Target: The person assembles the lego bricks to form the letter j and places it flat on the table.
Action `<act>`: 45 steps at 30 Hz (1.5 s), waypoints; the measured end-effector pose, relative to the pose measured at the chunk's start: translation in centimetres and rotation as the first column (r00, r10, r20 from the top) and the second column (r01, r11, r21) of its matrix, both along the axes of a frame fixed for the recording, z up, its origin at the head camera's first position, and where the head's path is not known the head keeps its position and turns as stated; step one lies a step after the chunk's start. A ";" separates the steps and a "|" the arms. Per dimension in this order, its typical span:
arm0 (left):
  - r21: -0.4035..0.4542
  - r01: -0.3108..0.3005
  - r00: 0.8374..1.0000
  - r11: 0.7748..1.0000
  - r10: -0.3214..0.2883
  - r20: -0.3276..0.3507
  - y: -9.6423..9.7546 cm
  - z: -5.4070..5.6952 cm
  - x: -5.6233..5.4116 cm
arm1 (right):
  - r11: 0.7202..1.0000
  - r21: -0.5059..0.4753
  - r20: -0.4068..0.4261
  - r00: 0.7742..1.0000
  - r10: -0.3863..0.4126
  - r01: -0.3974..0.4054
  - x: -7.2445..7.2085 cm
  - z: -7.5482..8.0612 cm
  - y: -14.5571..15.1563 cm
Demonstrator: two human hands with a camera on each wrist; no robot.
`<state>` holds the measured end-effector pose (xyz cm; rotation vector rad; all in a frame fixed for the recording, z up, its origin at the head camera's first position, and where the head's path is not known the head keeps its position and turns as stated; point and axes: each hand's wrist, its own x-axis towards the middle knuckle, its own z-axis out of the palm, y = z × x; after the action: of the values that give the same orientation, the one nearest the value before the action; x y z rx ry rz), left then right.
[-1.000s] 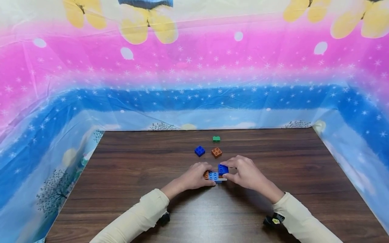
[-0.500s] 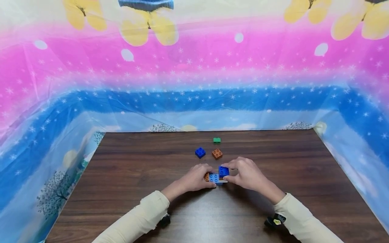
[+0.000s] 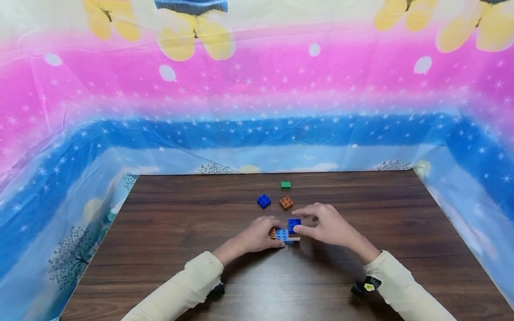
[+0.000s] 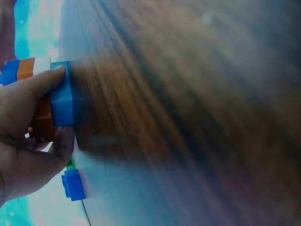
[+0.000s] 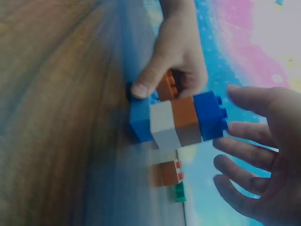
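My left hand [image 3: 257, 234] grips a built piece of bricks at the middle of the table, its thumb on the light blue base brick [image 3: 281, 234]. On the base's left end sits an orange brick [image 5: 166, 88], partly hidden by that hand. Stacked on the right end are a white brick [image 5: 163, 125], an orange brick [image 5: 186, 120] and, on top, a dark blue brick [image 3: 294, 223]. Beside this stack is my right hand [image 3: 331, 225], fingers spread and thumb close to the dark blue brick; the right wrist view shows a small gap between them.
Behind the built piece lie a loose dark blue brick [image 3: 263, 201], an orange brick [image 3: 286, 203] and a green brick [image 3: 285, 184]. The brown wooden table [image 3: 180, 214] ends at a printed cloth [image 3: 257, 129] behind and at both sides.
My right hand has let go of the dark blue brick, its fingers lifting and spreading away from it. The left hand and the bricks stay in place.
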<state>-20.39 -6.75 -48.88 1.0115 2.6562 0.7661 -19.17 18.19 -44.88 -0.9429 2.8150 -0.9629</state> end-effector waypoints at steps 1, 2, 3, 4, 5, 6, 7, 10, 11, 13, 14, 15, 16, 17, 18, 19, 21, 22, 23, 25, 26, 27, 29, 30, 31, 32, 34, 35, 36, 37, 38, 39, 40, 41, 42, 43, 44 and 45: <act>-0.002 -0.001 1.000 1.000 0.001 0.002 0.0 0.0 0.0 | 1.000 -0.017 0.006 1.000 -0.011 0.011 -0.3 0.1 0.1; -0.002 -0.001 1.000 1.000 0.001 0.003 0.0 0.0 0.0 | 0.999 -0.029 0.010 1.000 -0.028 0.028 -0.6 0.1 0.2; -0.003 -0.002 1.000 1.000 0.002 0.003 0.0 -0.1 0.0 | 0.998 -0.039 0.012 0.999 -0.045 0.046 -0.9 0.1 0.2; -0.003 -0.002 1.000 1.000 0.002 0.004 0.0 -0.1 0.0 | 0.997 -0.051 0.013 0.998 -0.060 0.060 -1.3 0.1 0.3; -0.004 -0.002 1.000 1.000 0.002 0.003 0.0 -0.1 0.0 | 0.995 -0.057 0.012 0.997 -0.076 0.076 -1.6 0.0 0.4; -0.005 -0.003 1.000 1.000 0.003 0.001 0.0 -0.1 0.0 | 0.994 -0.062 0.014 0.996 -0.091 0.091 -2.0 -0.1 0.4; -0.008 -0.004 1.000 1.000 0.004 -0.002 0.1 -0.1 0.0 | 0.992 -0.063 0.012 0.994 -0.104 0.105 -2.4 -0.2 0.4; -0.018 -0.009 1.000 1.000 0.009 -0.007 0.1 0.0 0.1 | 0.989 -0.051 0.013 0.990 -0.139 0.140 -3.5 -0.7 0.3; -0.019 -0.008 1.000 1.000 0.008 -0.008 0.1 0.1 0.1 | 0.988 -0.045 0.007 0.989 -0.150 0.150 -3.9 -0.9 0.3; -0.019 -0.008 1.000 1.000 0.008 -0.006 0.0 0.2 0.1 | 0.986 -0.035 0.000 0.987 -0.162 0.162 -4.5 -1.4 0.1; -0.018 -0.008 1.000 1.000 0.008 -0.005 0.0 0.2 0.2 | 0.985 -0.029 -0.005 0.986 -0.169 0.169 -4.8 -1.6 0.0; -0.017 -0.008 1.000 1.000 0.008 -0.005 0.0 0.2 0.2 | 0.985 -0.027 -0.012 0.985 -0.173 0.172 -5.2 -2.0 -0.1; -0.015 -0.007 1.000 1.000 0.007 -0.004 -0.1 0.2 0.1 | 0.984 -0.027 -0.016 0.984 -0.178 0.178 -5.4 -2.2 -0.1; -0.015 -0.006 1.000 1.000 0.006 -0.004 -0.1 0.1 0.1 | 0.982 -0.026 -0.016 0.982 -0.187 0.186 -5.6 -2.4 -0.2; -0.016 -0.006 1.000 1.000 0.006 -0.004 -0.1 0.1 0.1 | 0.980 -0.025 -0.013 0.981 -0.195 0.195 -5.8 -2.7 -0.3; -0.016 -0.006 1.000 1.000 0.006 -0.005 -0.1 0.1 0.1 | 0.978 -0.021 -0.010 0.978 -0.209 0.208 -6.1 -3.0 -0.4; -0.019 -0.006 1.000 1.000 0.005 -0.006 -0.1 0.1 0.1 | 0.974 -0.016 -0.004 0.974 -0.228 0.228 -6.5 -3.4 -0.5; -0.021 -0.006 1.000 1.000 0.006 -0.008 -0.1 0.1 0.1 | 0.971 -0.013 0.000 0.971 -0.239 0.238 -6.7 -3.6 -0.6; -0.024 -0.008 1.000 1.000 0.007 -0.009 -0.1 0.1 0.1 | 0.969 -0.011 0.004 0.969 -0.247 0.247 -6.9 -3.9 -0.7; -0.029 -0.009 1.000 1.000 0.008 -0.011 -0.1 0.1 0.1 | 0.966 -0.006 0.009 0.966 -0.260 0.260 -7.2 -4.3 -0.9; -0.032 -0.009 1.000 0.999 0.009 -0.012 0.0 0.1 0.1 | 0.965 -0.004 0.010 0.964 -0.264 0.264 -7.3 -4.5 -1.0; -0.035 -0.011 1.000 0.999 0.010 -0.013 0.0 0.1 0.1 | 0.964 -0.004 0.012 0.964 -0.265 0.265 -7.4 -4.7 -1.1; -0.039 -0.012 1.000 0.999 0.012 -0.013 0.0 0.0 0.1 | 0.964 -0.001 0.020 0.964 -0.265 0.265 -7.6 -5.0 -1.3; -0.040 -0.012 1.000 0.999 0.012 -0.012 0.0 0.0 0.0 | 0.965 -0.001 0.022 0.964 -0.263 0.263 -7.6 -5.2 -1.4; -0.040 -0.013 1.000 0.999 0.013 -0.012 -0.1 0.0 0.0 | 0.965 0.000 0.026 0.965 -0.261 0.262 -7.7 -5.3 -1.5; -0.039 -0.015 1.000 0.999 0.014 -0.010 -0.1 -0.1 0.0 | 0.965 -0.001 0.031 0.965 -0.261 0.261 -7.7 -5.4 -1.7; -0.038 -0.016 1.000 0.999 0.016 -0.005 -0.1 0.0 0.0 | 0.965 -0.003 0.044 0.964 -0.263 0.263 -7.8 -5.5 -2.0; -0.037 -0.016 1.000 0.999 0.016 -0.003 -0.1 0.0 0.0 | 0.965 -0.005 0.047 0.964 -0.263 0.264 -7.8 -5.5 -2.1; -0.037 -0.016 1.000 0.999 0.016 -0.001 -0.1 0.0 0.0 | 0.964 -0.004 0.050 0.963 -0.266 0.267 -7.8 -5.5 -2.3; -0.037 -0.016 1.000 0.999 0.016 0.001 -0.1 0.0 0.1 | 0.963 -0.002 0.052 0.962 -0.270 0.270 -7.8 -5.6 -2.4; -0.037 -0.015 1.000 0.999 0.016 0.002 -0.1 0.1 0.1 | 0.962 -0.001 0.052 0.960 -0.274 0.274 -7.9 -5.6 -2.5; -0.038 -0.015 1.000 0.999 0.016 0.002 -0.1 0.1 0.1 | 0.961 0.000 0.049 0.960 -0.277 0.278 -7.9 -5.6 -2.7; -0.039 -0.016 1.000 0.999 0.016 0.002 0.0 0.2 0.1 | 0.960 0.002 0.043 0.959 -0.281 0.281 -7.9 -5.6 -2.8; -0.038 -0.015 1.000 0.999 0.015 0.001 0.0 0.2 0.1 | 0.958 0.004 0.038 0.958 -0.285 0.285 -7.9 -5.6 -2.8; -0.037 -0.015 1.000 0.999 0.015 0.002 -0.1 0.2 0.1 | 0.957 0.008 0.031 0.956 -0.290 0.290 -8.0 -5.6 -2.9; -0.036 -0.015 1.000 0.999 0.016 0.003 -0.1 0.2 0.2 | 0.956 0.009 0.025 0.955 -0.294 0.294 -8.0 -5.6 -3.0; -0.036 -0.016 1.000 0.999 0.016 0.004 -0.1 0.2 0.2 | 0.954 0.010 0.018 0.954 -0.299 0.298 -8.1 -5.7 -3.1; -0.035 -0.016 1.000 0.999 0.016 0.004 -0.1 0.2 0.2 | 0.953 0.012 0.012 0.953 -0.302 0.302 -8.1 -5.7 -3.1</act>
<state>-20.22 -6.84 -48.66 0.9806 2.6678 0.7209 -27.31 15.06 -50.60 -0.5078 3.0057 -0.9734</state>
